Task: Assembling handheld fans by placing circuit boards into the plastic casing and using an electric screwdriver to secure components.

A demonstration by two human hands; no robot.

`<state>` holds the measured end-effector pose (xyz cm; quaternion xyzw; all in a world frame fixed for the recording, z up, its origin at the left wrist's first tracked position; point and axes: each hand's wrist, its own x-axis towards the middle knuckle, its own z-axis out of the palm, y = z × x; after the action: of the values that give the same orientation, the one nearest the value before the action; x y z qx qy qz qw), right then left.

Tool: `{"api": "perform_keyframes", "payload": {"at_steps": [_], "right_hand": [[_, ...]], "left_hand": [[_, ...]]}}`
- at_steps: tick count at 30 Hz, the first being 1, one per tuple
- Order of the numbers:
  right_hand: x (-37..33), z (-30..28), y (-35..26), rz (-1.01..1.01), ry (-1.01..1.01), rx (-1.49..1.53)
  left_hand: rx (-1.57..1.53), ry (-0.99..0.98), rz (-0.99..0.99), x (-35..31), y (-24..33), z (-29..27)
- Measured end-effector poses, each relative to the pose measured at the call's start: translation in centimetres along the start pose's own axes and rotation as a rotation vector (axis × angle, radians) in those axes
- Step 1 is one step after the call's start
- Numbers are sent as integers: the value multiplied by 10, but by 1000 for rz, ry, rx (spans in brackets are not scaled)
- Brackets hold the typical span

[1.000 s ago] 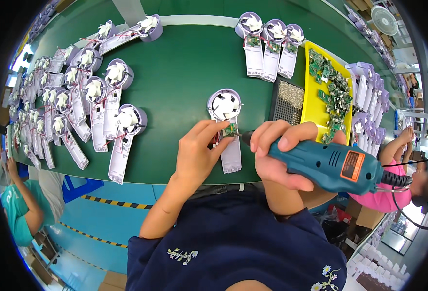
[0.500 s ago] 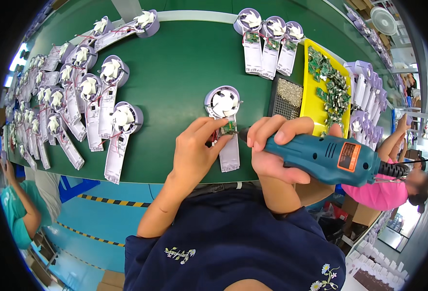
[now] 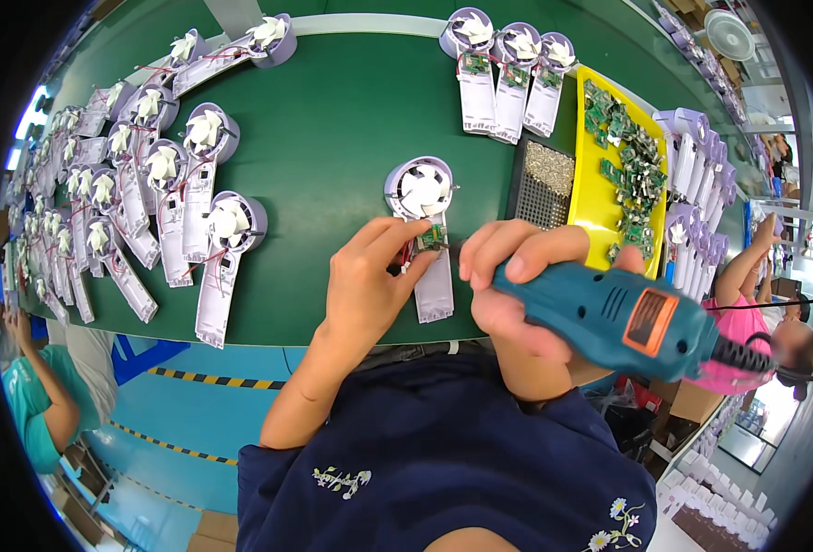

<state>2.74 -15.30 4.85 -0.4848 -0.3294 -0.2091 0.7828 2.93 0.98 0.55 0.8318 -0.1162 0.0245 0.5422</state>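
Note:
A small green circuit board (image 3: 431, 237) is pinched between the thumb and fingers of my left hand (image 3: 369, 276). It sits over the handle part of a pale lilac fan housing (image 3: 435, 293), whose white fan blades (image 3: 423, 190) lie at the far end. Red wires show beside my fingertips. My right hand (image 3: 526, 276) is wrapped round a teal electric screwdriver (image 3: 599, 308) with an orange label and a black coiled cord. The tool lies tilted, its rear to the right. Its nose is hidden behind my fingers, right of the board.
A yellow tray (image 3: 595, 207) of circuit boards stands to the right, beside a black perforated box (image 3: 544, 184) of small metal screws. Three fan housings (image 3: 515, 83) with boards lie at the back. Several more housings (image 3: 218, 294) fill the left side. Other people sit at both sides.
The screwdriver's rear end has swung down and its nose has drawn back from the board, behind my fingers. My left hand keeps its pinch on the board.

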Motion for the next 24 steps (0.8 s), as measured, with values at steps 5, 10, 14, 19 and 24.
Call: {"api": "perform_keyframes", "payload": {"at_steps": [5,10,14,19,24], "right_hand": [[-6,-16,7,13,-71,14],[1,-6,12,-50,7,104],[3,0,13,-155,132,94],[22,-7,-1,-352,258,90],[31,-24,-28,-302,443,73]], "left_hand": [[-19,52,43,1,1,4],[29,-14,12,2,3,-1],[40,-9,6,1,6,0],[166,7,26,-2,13,2],[254,-77,107,6,19,-8]]}}
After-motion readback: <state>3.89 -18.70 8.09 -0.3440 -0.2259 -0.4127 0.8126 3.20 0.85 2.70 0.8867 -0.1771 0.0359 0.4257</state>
